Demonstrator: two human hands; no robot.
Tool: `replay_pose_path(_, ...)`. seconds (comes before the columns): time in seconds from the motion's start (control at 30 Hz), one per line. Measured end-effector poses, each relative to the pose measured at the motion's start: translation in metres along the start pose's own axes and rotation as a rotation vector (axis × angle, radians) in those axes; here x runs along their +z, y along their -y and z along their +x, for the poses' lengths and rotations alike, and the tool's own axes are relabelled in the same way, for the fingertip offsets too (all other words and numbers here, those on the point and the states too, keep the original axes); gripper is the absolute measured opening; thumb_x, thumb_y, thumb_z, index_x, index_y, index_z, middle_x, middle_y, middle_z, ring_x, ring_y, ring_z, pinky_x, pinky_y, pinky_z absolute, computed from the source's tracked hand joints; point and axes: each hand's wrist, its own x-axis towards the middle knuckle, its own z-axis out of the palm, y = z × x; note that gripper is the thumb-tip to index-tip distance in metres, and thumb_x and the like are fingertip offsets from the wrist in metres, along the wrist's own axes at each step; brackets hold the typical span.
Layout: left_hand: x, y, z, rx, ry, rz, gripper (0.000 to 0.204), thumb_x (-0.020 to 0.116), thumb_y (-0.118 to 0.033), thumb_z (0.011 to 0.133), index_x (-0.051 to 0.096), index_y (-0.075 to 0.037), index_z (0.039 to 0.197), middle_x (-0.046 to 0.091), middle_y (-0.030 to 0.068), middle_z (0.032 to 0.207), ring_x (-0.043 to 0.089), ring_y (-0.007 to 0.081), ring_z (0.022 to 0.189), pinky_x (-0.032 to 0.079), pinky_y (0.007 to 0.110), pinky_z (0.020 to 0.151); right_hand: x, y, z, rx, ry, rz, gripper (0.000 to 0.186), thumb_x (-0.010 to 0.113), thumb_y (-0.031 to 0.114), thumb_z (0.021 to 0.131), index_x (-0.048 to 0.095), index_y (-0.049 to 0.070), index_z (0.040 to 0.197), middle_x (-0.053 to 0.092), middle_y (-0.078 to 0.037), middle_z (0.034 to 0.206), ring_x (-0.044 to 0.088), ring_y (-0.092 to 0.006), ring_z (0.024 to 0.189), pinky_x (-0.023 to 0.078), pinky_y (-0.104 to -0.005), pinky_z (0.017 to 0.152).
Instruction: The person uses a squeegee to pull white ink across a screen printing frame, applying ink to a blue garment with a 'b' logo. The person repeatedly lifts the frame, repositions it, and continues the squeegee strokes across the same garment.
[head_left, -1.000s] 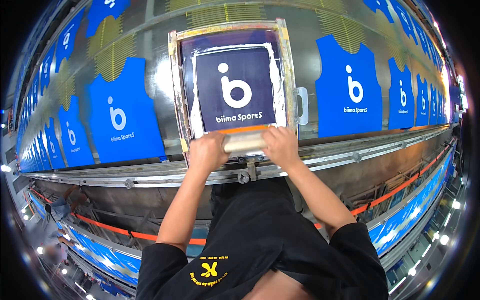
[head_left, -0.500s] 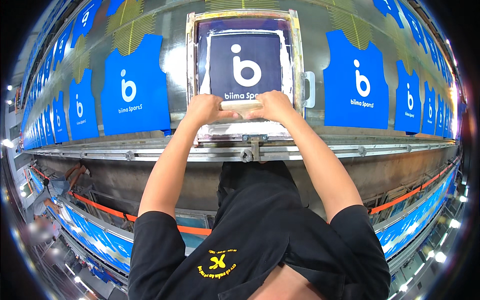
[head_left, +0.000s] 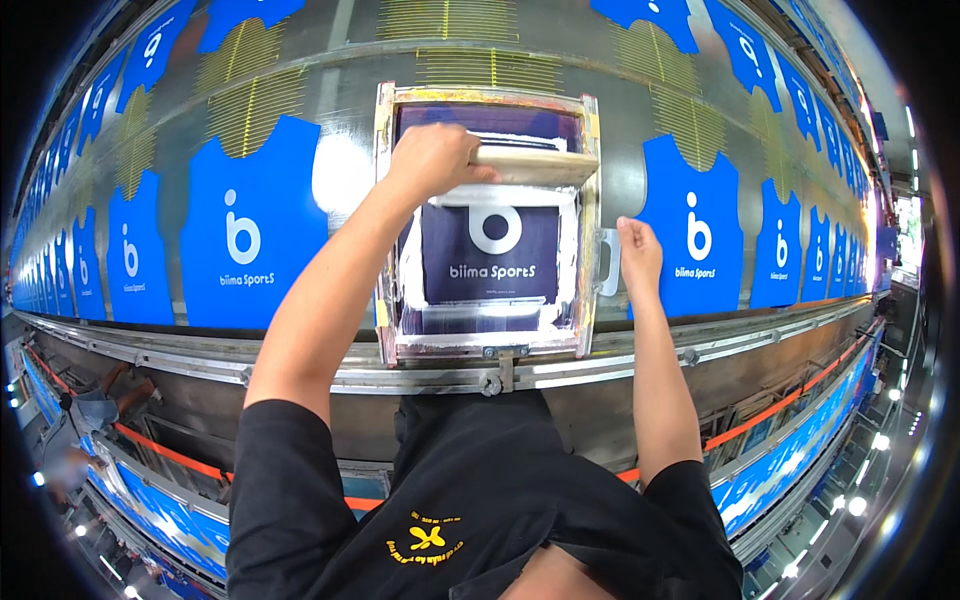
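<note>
A screen-printing frame (head_left: pixel 590 225) lies on the long table in front of me, its dark mesh (head_left: pixel 490 270) showing a light round emblem and lettering, with white ink smeared round the edges. My left hand (head_left: pixel 437 162) grips the left end of a wooden squeegee (head_left: pixel 540 168), which is tilted across the far part of the mesh and hides the emblem's top. To the right of the frame, my right hand (head_left: pixel 640 255) is loosely curled with nothing visible in it. It is beside the pale handle (head_left: pixel 608 262) fixed to the frame's side; I cannot tell whether they touch.
Blue shirt panels with white prints lie on both sides, one to the left (head_left: pixel 250 225) and one to the right (head_left: pixel 692 230). A metal rail (head_left: pixel 440 380) with a clamp (head_left: pixel 490 384) runs along the near edge. Behind me is another table (head_left: pixel 170 490) with blue panels.
The squeegee has gone from the near end of the mesh to the far end. My right hand has let go of it and moved right, beside the handle. The view has shifted.
</note>
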Motion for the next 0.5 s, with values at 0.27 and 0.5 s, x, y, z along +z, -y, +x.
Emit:
replay_pose_path(0.27,0.002,0.028,0.041,0.065,0.126,-0.108,0.035,0.081,-0.036,0.087,0.078,-0.014,0.115,0.077,0.0122,0.098,0.074,0.0351,0.099,0.057,0.05,0.086,0.006,0.027,-0.014,0.339,0.205,0.203,0.04,0.075,0.038,0.103,0.068,0.004,0.124,0.045,0.008,0.068,0.037,-0.0026,0.052,0.029,-0.0237,0.046)
replay_pose_path(0.5,0.026,0.0,-0.051,0.016,0.067,-0.262,0.039,0.078,-0.021,0.089,0.075,-0.018,0.128,0.078,0.0094,0.112,0.073,0.0359,0.106,0.058,0.051,0.09,-0.005,0.073,-0.028,0.31,0.133,0.247,0.033,0.074,0.032,0.103,0.069,0.004,0.121,0.044,0.009,0.067,0.036,-0.0021,0.052,0.026,-0.023,0.046)
